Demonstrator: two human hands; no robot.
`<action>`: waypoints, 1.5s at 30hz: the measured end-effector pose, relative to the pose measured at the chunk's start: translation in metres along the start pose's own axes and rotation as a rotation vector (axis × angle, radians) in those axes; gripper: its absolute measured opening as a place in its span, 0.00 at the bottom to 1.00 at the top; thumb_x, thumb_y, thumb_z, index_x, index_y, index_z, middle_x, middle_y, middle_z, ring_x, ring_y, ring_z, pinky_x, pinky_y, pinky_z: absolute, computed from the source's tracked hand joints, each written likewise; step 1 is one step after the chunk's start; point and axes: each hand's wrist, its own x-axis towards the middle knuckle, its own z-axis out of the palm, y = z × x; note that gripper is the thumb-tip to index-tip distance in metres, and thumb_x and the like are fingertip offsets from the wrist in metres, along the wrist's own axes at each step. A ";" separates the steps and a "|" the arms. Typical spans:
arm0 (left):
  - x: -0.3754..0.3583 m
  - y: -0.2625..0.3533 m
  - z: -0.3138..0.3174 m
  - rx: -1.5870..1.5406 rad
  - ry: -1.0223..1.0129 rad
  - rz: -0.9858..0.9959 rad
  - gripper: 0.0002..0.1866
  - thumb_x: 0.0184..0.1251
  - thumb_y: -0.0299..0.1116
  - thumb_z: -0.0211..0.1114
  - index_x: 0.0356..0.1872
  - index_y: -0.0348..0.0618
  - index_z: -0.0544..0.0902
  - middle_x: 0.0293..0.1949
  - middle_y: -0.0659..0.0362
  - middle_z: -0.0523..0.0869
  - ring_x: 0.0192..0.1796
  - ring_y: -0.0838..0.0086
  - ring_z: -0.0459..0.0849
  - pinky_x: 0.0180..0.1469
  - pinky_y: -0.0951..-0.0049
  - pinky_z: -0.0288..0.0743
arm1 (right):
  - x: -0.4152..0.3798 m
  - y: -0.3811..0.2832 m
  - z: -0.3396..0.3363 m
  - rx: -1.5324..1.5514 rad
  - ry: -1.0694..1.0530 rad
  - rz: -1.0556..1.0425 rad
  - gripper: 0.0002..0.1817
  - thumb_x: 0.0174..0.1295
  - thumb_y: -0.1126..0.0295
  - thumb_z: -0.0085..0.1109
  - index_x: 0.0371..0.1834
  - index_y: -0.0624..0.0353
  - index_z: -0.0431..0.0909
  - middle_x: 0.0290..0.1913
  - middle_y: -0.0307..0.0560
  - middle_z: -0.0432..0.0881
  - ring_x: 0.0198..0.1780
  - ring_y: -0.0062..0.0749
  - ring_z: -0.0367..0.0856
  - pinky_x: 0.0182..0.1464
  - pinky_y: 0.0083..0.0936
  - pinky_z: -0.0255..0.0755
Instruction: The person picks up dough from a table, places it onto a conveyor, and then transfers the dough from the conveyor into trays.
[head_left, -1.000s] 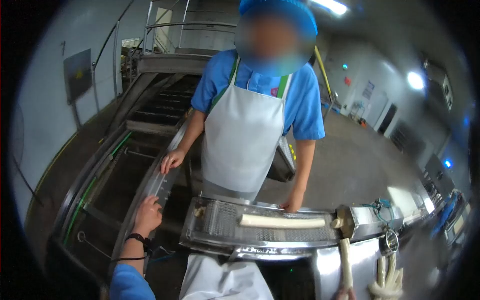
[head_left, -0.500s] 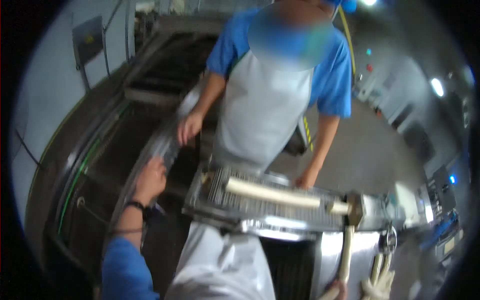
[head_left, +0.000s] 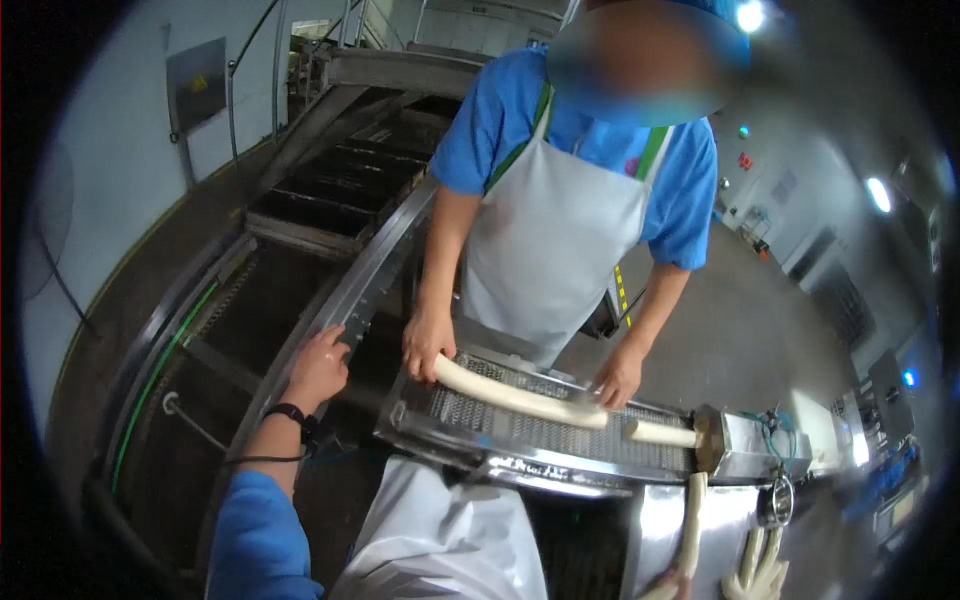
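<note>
My left hand (head_left: 320, 368) rests on the metal side rail (head_left: 375, 250) at left, fingers apart and holding nothing. At the bottom edge, only part of my right hand (head_left: 680, 584) shows, closed around a long cream dough strip (head_left: 692, 525) that hangs over the steel side. A thick dough roll (head_left: 520, 400) lies on the mesh conveyor (head_left: 470, 410). A co-worker's hand (head_left: 430, 340) grips its left end, and their other hand (head_left: 620, 378) is at its right end. A shorter dough piece (head_left: 660, 433) lies by the metal outlet (head_left: 708, 440).
More dough strips (head_left: 755, 575) lie bunched at the lower right, below a metal ring (head_left: 778, 500). The co-worker in a white apron (head_left: 540, 220) stands across the conveyor. Dark trays (head_left: 340, 180) sit on the line at left, beside a green strip (head_left: 160, 375).
The co-worker's left-side hand has come down from the rail onto the dough roll's end. Their other hand has moved to the roll's right end. My left hand has shifted slightly along the rail.
</note>
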 end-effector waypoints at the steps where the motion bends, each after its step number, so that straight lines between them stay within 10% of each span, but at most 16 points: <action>1: 0.002 -0.004 0.004 0.005 0.015 0.002 0.12 0.52 0.26 0.62 0.39 0.37 0.85 0.61 0.49 0.77 0.64 0.56 0.73 0.64 0.59 0.70 | 0.005 0.001 -0.001 -0.024 0.009 -0.032 0.16 0.67 0.54 0.56 0.45 0.54 0.77 0.34 0.38 0.78 0.36 0.26 0.78 0.39 0.23 0.75; 7: 0.031 0.006 -0.042 -0.166 -0.090 -0.188 0.17 0.55 0.28 0.63 0.47 0.38 0.83 0.63 0.47 0.75 0.64 0.52 0.72 0.66 0.58 0.67 | -0.007 -0.004 0.009 0.021 -0.061 0.079 0.15 0.67 0.54 0.56 0.42 0.55 0.76 0.33 0.38 0.77 0.35 0.27 0.77 0.38 0.23 0.74; 9: 0.031 0.002 -0.049 -0.025 0.155 -0.207 0.20 0.60 0.32 0.64 0.53 0.37 0.80 0.64 0.46 0.73 0.66 0.51 0.70 0.68 0.57 0.64 | -0.017 -0.005 0.022 -0.011 -0.056 0.054 0.15 0.67 0.54 0.56 0.42 0.55 0.75 0.33 0.39 0.77 0.35 0.27 0.77 0.38 0.23 0.74; 14: 0.025 -0.021 -0.027 -0.077 -0.031 -0.637 0.35 0.74 0.57 0.45 0.70 0.37 0.64 0.75 0.44 0.56 0.77 0.49 0.50 0.73 0.43 0.50 | -0.048 0.005 0.089 -0.099 -0.153 -0.012 0.14 0.66 0.58 0.57 0.45 0.56 0.74 0.32 0.39 0.77 0.34 0.29 0.76 0.35 0.23 0.73; 17: 0.026 -0.022 -0.022 -0.099 0.013 -0.803 0.38 0.73 0.58 0.46 0.71 0.36 0.62 0.74 0.43 0.56 0.77 0.49 0.50 0.72 0.42 0.50 | -0.022 0.021 0.090 -0.789 -0.066 -0.415 0.14 0.66 0.59 0.57 0.46 0.58 0.74 0.35 0.42 0.78 0.36 0.31 0.78 0.38 0.23 0.75; 21: 0.030 -0.009 -0.038 -0.024 -0.030 -0.843 0.43 0.74 0.61 0.43 0.73 0.32 0.53 0.75 0.42 0.52 0.78 0.51 0.47 0.74 0.46 0.49 | 0.049 0.032 0.097 -0.485 -0.284 0.093 0.20 0.69 0.57 0.51 0.56 0.59 0.73 0.47 0.52 0.80 0.48 0.39 0.80 0.50 0.35 0.76; 23: 0.027 -0.007 -0.036 0.011 0.033 -0.829 0.42 0.73 0.60 0.46 0.71 0.30 0.56 0.74 0.41 0.55 0.77 0.50 0.49 0.73 0.45 0.51 | 0.019 0.038 0.189 -0.655 -0.269 -0.097 0.27 0.61 0.52 0.60 0.50 0.66 0.69 0.37 0.55 0.79 0.39 0.42 0.82 0.40 0.36 0.79; 29: 0.017 -0.011 -0.036 0.065 0.196 -0.755 0.42 0.70 0.57 0.54 0.67 0.23 0.61 0.70 0.39 0.62 0.74 0.49 0.57 0.70 0.48 0.57 | -0.064 0.027 0.431 -0.725 -0.833 -0.028 0.27 0.59 0.61 0.47 0.57 0.70 0.71 0.30 0.50 0.77 0.25 0.31 0.79 0.28 0.23 0.78; 32: 0.022 -0.018 -0.029 0.148 0.121 -0.776 0.45 0.68 0.58 0.56 0.63 0.15 0.62 0.67 0.31 0.63 0.72 0.44 0.58 0.70 0.52 0.59 | -0.093 0.043 0.508 -0.708 -1.089 -0.126 0.24 0.65 0.69 0.50 0.63 0.72 0.66 0.42 0.59 0.80 0.33 0.35 0.83 0.36 0.25 0.82; 33: 0.020 -0.011 -0.039 0.195 0.052 -0.815 0.46 0.67 0.58 0.57 0.62 0.13 0.62 0.66 0.29 0.62 0.71 0.42 0.58 0.69 0.53 0.60 | -0.086 0.054 0.532 -0.342 -1.188 0.309 0.27 0.64 0.74 0.54 0.66 0.71 0.61 0.50 0.64 0.78 0.39 0.38 0.83 0.41 0.28 0.82; 35: 0.017 -0.003 -0.051 0.082 0.142 -0.885 0.49 0.66 0.58 0.60 0.63 0.11 0.57 0.68 0.27 0.57 0.72 0.40 0.57 0.70 0.52 0.59 | -0.061 0.085 0.561 -0.259 -1.415 0.348 0.30 0.66 0.74 0.50 0.71 0.67 0.55 0.53 0.56 0.77 0.47 0.36 0.81 0.54 0.33 0.77; 45: 0.017 -0.025 -0.025 0.044 0.195 -0.923 0.54 0.65 0.58 0.60 0.67 0.10 0.47 0.70 0.25 0.50 0.75 0.42 0.52 0.74 0.53 0.54 | 0.151 0.158 0.400 -0.946 -0.877 -0.202 0.19 0.62 0.85 0.45 0.57 0.72 0.73 0.44 0.55 0.83 0.43 0.36 0.84 0.49 0.28 0.80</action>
